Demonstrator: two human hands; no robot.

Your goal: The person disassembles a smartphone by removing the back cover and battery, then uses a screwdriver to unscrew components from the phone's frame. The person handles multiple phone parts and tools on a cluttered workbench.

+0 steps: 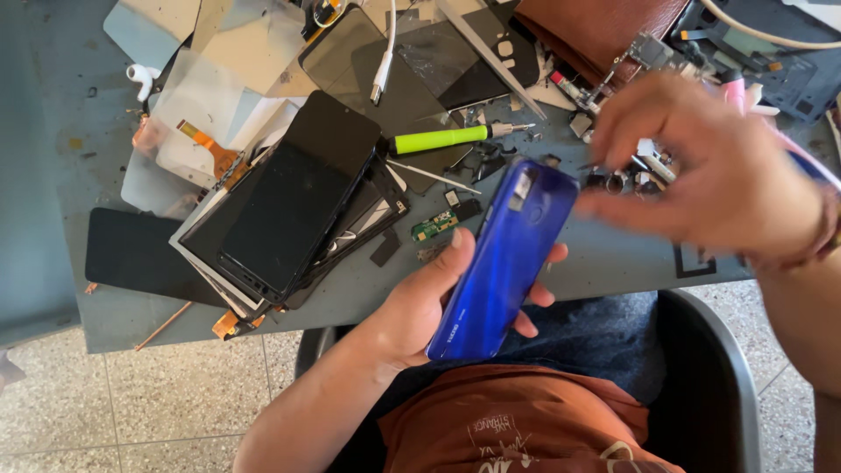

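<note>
Above the near edge of the grey table [604,263], the left hand [420,307] grips a blue phone [504,258], back side up, thumb along its left edge and fingers wrapped around the right edge. The phone is tilted, its camera end pointing up and away over the table, its lower end over the lap. The right hand [718,171] hovers just beyond the phone's top, blurred, fingers spread and loosely curled, holding nothing that can be made out; it does not touch the phone. On the table to the left lies a stack of black screens [293,197], with a green-handled screwdriver [442,137] beside it and a small green circuit board [434,226] near the phone. Loose small parts [622,175] lie under the right hand. A white cable [383,61] and a brown wallet [596,26] lie at the far side
</note>
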